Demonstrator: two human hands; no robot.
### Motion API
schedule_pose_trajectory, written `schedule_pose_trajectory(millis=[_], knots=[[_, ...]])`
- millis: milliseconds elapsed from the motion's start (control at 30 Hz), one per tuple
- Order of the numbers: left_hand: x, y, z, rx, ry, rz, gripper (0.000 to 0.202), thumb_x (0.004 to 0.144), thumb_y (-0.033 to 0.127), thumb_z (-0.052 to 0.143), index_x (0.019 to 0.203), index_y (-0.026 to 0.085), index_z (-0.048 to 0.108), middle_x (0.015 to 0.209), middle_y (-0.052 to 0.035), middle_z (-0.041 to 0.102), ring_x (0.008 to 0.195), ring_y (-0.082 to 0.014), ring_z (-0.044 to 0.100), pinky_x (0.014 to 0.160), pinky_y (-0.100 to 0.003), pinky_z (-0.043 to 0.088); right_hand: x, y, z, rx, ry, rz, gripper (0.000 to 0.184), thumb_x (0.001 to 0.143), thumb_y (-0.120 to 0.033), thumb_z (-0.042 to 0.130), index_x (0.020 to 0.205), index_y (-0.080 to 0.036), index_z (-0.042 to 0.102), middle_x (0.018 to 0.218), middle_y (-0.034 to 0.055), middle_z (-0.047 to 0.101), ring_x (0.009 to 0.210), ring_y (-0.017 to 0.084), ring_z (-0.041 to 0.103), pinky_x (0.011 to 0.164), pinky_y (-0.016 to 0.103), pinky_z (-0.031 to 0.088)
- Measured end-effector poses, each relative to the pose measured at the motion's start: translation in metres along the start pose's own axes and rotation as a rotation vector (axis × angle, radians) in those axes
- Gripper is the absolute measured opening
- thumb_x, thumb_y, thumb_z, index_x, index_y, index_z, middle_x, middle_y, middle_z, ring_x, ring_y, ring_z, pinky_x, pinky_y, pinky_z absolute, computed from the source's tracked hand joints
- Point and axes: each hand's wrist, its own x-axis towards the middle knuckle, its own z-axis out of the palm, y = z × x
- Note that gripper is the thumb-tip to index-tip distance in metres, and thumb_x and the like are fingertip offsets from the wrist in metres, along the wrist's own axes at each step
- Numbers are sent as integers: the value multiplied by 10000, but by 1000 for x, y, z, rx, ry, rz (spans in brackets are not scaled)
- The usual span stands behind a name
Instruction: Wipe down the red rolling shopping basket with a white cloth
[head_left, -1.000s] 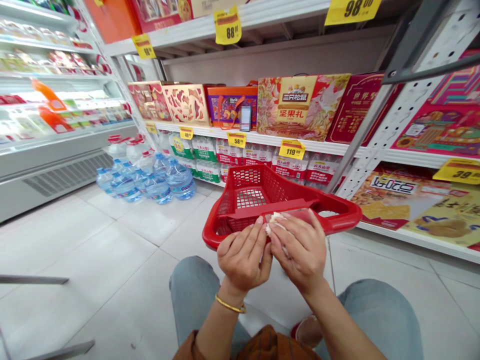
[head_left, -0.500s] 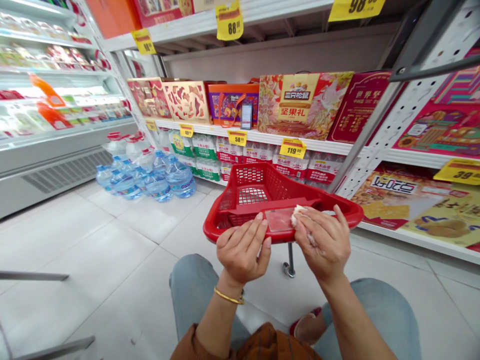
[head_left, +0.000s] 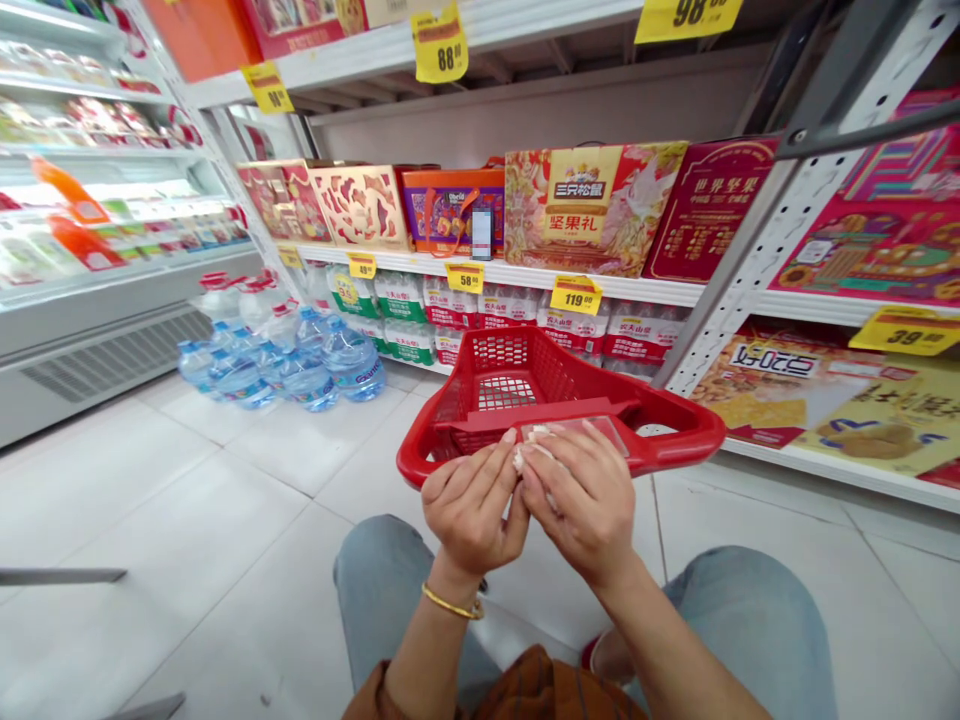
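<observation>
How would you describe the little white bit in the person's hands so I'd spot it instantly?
Find the red shopping basket, low and central. At its near rim, the left hand and right hand meet. Pinched between them is a small crumpled white wad, unlike the flat clear piece just behind it.

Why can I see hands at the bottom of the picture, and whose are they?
A person is wearing a small camera on their head, so all three pictures show what they see when looking down. There is no machine here. These are the person's own left hand and right hand, with a gold bangle on the left wrist. Their fingers pinch a small white bit, but I can't tell what it is. Just past the hands is a red shopping basket. Farther away are shelves of gift boxes, and big water bottles stand on the floor.
</observation>
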Motion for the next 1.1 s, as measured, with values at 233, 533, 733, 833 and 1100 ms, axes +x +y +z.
schedule_pose_trajectory(millis=[233,533,733,833,1100], knots=[[2,-2,0,-3,-21,27,276,850,211,563,1099,158,669,1046,-86,756,882,-186,722,777,-332,443,-5,8,-1,-62,43,29,174,834,-192,666,999,-245,666,996,9,749,957,191,695,1129,500,337],[0,-3,4,34,-53,23,342,881,244,531,1200,178,633,1110,-78,738,909,-189,715,836,-342,414,-11,25,-11,-148,85,67,173,826,-190,680,980,-268,679,981,-9,748,931,193,706,1169,553,249],[3,-9,2,32,-43,51,321,873,239,545,1168,161,646,1117,-93,733,909,-184,716,810,-339,413,-20,49,-22,-172,104,98,139,833,-199,679,964,-245,685,993,19,745,938,204,702,1125,524,332],[3,-13,2,21,-40,59,324,863,232,552,1166,167,648,1124,-83,732,912,-179,715,804,-337,421,-21,55,-25,-142,101,100,150,830,-196,681,976,-231,685,994,39,743,946,206,697,1024,446,447],[0,-33,1,-21,-26,18,297,851,215,543,1115,187,675,1086,-87,745,899,-183,714,803,-347,433,-16,41,-17,-103,58,106,190,862,-210,638,1046,-223,686,1029,62,734,983,207,680,872,343,488]])
